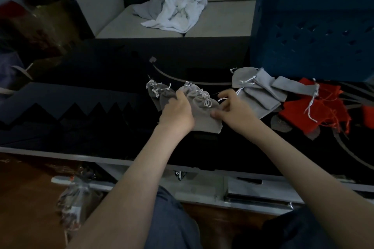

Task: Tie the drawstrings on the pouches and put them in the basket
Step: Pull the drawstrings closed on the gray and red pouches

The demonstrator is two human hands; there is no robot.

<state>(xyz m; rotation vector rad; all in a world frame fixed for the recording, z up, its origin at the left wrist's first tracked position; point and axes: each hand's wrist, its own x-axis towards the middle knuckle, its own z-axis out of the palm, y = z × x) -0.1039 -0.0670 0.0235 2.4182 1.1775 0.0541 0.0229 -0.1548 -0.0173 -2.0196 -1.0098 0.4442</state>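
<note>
Several tied grey pouches point(159, 92) lie bunched on the dark table point(91, 96) at centre. My left hand point(178, 110) rests on top of them, fingers curled over the left side of the nearest grey pouch point(204, 115). My right hand point(232, 110) touches that pouch's right edge with thumb and fingers, close to its white drawstring point(207, 102). To the right lies a pile of flat, untied grey pouches point(257, 88), and beyond it red pouches point(315, 111) with loose strings. The blue plastic basket point(311, 32) stands at the back right.
A grey sofa point(121, 15) behind the table holds crumpled white and grey cloths point(176, 11). Dark foam with zigzag edges point(66, 111) covers the table's left part. Boxes and bags point(40, 23) stand at far left. Wrapped items point(77, 194) lie on the floor below.
</note>
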